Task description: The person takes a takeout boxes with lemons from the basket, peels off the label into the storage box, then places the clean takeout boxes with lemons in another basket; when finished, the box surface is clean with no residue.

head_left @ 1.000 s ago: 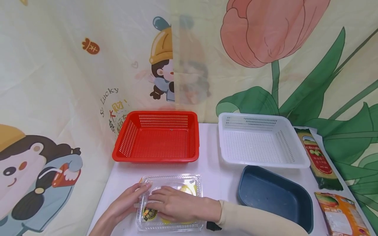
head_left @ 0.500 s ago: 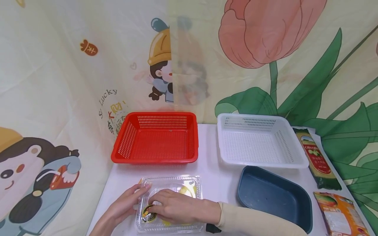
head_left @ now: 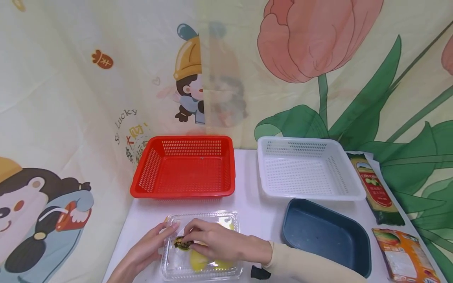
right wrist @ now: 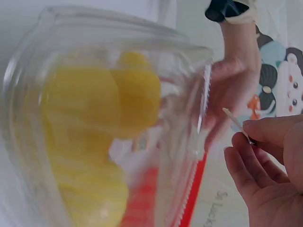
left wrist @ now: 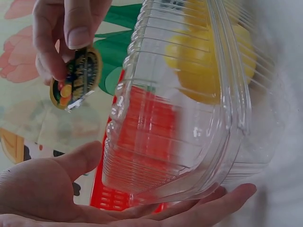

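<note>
A clear plastic clamshell box (head_left: 170, 271) lies near the front of the table, with yellow fruits (left wrist: 208, 66) inside. My right hand (head_left: 223, 241) pinches a round black-and-gold sticker (left wrist: 78, 78) between thumb and fingers, above the lid. In the right wrist view the sticker (right wrist: 236, 124) shows nearly edge-on, held apart from the lid. At the box's left side, my left hand (head_left: 146, 245) touches it with outstretched fingers, the thumb by the lid.
A red basket (head_left: 182, 195) and a white basket (head_left: 313, 196) stand at the back. On the right are a dark blue tray (head_left: 318, 239), a green-and-red packet (head_left: 376, 190) and an orange packet (head_left: 407, 255). A small black item (head_left: 260, 272) lies by the right sleeve.
The right hand's fingers have gone from working at the sticker on the lid to holding it up, clear of the lid. The left hand has stayed at the box's side.
</note>
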`<state>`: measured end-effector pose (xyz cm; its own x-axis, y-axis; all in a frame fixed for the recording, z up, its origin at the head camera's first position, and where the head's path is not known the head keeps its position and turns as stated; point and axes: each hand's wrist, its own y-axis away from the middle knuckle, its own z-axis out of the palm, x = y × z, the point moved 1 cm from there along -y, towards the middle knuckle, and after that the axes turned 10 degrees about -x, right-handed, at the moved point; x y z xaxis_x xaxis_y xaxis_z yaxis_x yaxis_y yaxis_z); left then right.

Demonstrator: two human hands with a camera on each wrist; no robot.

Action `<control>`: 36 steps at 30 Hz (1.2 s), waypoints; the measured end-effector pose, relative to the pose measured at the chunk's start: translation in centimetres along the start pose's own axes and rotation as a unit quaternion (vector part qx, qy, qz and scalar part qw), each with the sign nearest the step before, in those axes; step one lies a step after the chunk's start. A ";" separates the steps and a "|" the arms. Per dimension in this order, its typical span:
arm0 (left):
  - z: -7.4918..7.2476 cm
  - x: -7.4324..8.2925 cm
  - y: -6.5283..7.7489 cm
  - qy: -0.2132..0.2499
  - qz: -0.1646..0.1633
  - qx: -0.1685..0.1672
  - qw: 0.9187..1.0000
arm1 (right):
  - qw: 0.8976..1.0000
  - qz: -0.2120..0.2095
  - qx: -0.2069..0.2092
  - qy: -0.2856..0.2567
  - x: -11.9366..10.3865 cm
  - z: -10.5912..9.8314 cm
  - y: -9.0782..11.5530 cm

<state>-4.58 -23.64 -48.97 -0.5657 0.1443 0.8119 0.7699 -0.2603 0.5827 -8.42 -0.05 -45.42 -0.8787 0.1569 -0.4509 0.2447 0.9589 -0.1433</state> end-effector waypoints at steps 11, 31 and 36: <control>0.1 0.1 -0.5 -0.003 -0.022 0.020 1.000 | 0.985 0.075 0.146 -0.053 3.1 -3.9 6.1; 0.0 0.0 -0.3 -0.015 -0.031 0.027 0.999 | 0.926 0.327 0.183 -0.039 6.5 -7.4 22.6; 0.1 -0.2 -0.3 -0.013 -0.026 0.024 0.999 | 0.916 0.377 0.125 -0.053 7.2 -6.5 24.9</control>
<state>-4.71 -23.49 -49.28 -0.5973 0.1811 0.7813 0.7537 -0.2063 0.6240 -11.26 26.52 -46.50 -0.3791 0.7157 -0.5866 0.8639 0.5009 0.0528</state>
